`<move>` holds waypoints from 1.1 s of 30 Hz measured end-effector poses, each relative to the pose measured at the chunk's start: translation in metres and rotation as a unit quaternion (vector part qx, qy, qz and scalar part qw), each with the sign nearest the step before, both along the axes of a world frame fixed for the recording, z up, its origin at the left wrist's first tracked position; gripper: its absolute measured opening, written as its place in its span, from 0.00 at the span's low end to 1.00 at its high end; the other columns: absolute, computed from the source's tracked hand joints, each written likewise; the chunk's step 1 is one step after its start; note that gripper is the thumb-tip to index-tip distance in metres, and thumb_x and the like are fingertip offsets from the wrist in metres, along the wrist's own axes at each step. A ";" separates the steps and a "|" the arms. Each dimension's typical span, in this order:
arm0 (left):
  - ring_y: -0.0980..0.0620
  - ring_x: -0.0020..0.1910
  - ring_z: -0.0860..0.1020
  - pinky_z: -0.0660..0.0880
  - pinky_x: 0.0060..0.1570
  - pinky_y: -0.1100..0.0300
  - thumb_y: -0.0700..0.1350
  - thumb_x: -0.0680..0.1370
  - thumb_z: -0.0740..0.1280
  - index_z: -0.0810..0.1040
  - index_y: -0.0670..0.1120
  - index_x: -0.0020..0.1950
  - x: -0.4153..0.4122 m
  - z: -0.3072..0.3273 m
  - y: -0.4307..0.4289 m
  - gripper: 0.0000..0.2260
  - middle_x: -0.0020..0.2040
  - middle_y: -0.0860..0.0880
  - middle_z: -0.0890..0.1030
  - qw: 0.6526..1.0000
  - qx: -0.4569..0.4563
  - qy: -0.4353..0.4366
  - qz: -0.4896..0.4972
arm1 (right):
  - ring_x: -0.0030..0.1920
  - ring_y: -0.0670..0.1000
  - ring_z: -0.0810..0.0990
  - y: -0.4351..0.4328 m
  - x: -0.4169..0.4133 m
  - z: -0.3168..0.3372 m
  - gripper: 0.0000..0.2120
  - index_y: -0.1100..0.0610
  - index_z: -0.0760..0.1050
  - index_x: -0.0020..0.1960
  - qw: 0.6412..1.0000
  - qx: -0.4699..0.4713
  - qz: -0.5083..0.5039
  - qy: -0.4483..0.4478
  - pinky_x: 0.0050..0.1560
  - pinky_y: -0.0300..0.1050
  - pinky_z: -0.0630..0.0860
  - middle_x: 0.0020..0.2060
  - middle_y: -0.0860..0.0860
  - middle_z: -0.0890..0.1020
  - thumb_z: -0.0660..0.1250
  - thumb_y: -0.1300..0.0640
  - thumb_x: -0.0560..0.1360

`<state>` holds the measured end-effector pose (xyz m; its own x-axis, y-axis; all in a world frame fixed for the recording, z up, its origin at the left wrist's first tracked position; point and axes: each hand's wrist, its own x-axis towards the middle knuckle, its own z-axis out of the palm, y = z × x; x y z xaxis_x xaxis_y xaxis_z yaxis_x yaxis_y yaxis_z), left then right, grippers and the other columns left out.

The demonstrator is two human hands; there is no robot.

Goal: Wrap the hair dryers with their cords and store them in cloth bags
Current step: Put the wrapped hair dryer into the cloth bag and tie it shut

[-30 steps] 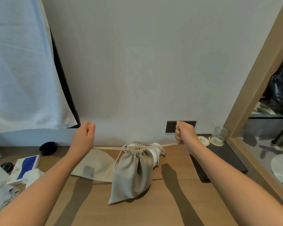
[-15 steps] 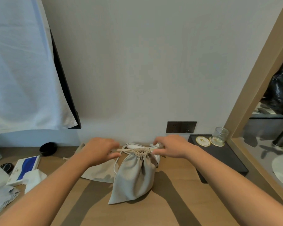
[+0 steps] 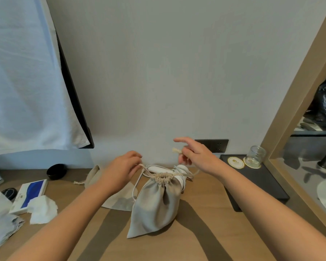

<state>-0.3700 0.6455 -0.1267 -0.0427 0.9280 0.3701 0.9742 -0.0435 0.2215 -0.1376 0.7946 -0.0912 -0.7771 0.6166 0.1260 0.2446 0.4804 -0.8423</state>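
A beige cloth bag (image 3: 154, 202) lies on the wooden table (image 3: 199, 232), its neck cinched tight and bulging with something inside. Behind its neck lies a white hair dryer (image 3: 179, 171) with its cord looped around it. My left hand (image 3: 121, 169) pinches the drawstring (image 3: 144, 169) just left of the gathered neck. My right hand (image 3: 195, 153) is raised above the bag's right side, pinching the frayed end of the other drawstring, index finger stretched out. A second, flat cloth bag (image 3: 109, 187) lies under my left forearm.
A black tray (image 3: 256, 185) at the right carries a glass jar (image 3: 255, 157) and a coaster (image 3: 235, 162). A wall socket (image 3: 216, 146) sits behind my right hand. At the left lie a blue-and-white box (image 3: 29, 194), crumpled tissue (image 3: 42, 209), a black dish (image 3: 56, 171) and folded cloths (image 3: 2, 230).
A second ago both hands held the drawstrings pulled wide apart. They came back in to the bag's neck, and now the right hand has lifted with a string end.
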 end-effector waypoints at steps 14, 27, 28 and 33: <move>0.46 0.56 0.81 0.77 0.57 0.54 0.47 0.84 0.53 0.77 0.42 0.59 0.050 0.001 0.043 0.16 0.56 0.43 0.82 0.702 -0.149 -0.696 0.031 | 0.47 0.49 0.81 0.005 -0.051 0.044 0.06 0.57 0.74 0.48 0.980 -0.133 -0.112 0.100 0.48 0.43 0.72 0.49 0.51 0.85 0.60 0.57 0.81; 0.56 0.19 0.59 0.55 0.23 0.65 0.44 0.81 0.52 0.77 0.35 0.46 0.059 -0.016 0.056 0.18 0.54 0.33 0.79 0.590 -0.215 -0.778 -0.013 | 0.27 0.47 0.71 0.043 -0.073 0.051 0.04 0.58 0.74 0.45 0.915 -0.333 -0.183 0.136 0.26 0.36 0.68 0.31 0.52 0.76 0.64 0.63 0.78; 0.56 0.19 0.59 0.55 0.20 0.67 0.45 0.81 0.52 0.77 0.34 0.47 0.058 -0.018 0.056 0.18 0.55 0.32 0.77 0.583 -0.222 -0.781 -0.023 | 0.26 0.47 0.71 0.042 -0.074 0.052 0.03 0.58 0.74 0.45 0.918 -0.332 -0.175 0.129 0.26 0.36 0.68 0.31 0.52 0.77 0.65 0.62 0.78; 0.59 0.17 0.58 0.52 0.19 0.67 0.45 0.82 0.48 0.80 0.33 0.55 0.050 -0.020 0.050 0.24 0.63 0.33 0.76 0.567 -0.267 -0.774 -0.092 | 0.28 0.47 0.73 0.045 -0.074 0.050 0.01 0.60 0.73 0.49 0.918 -0.333 -0.182 0.112 0.27 0.36 0.70 0.32 0.53 0.77 0.63 0.64 0.79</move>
<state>-0.3199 0.6958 -0.1467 0.1823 0.9319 -0.3135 -0.4148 0.3620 0.8348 -0.2121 0.8398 -0.0409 -0.5043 0.8290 -0.2416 0.0707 -0.2392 -0.9684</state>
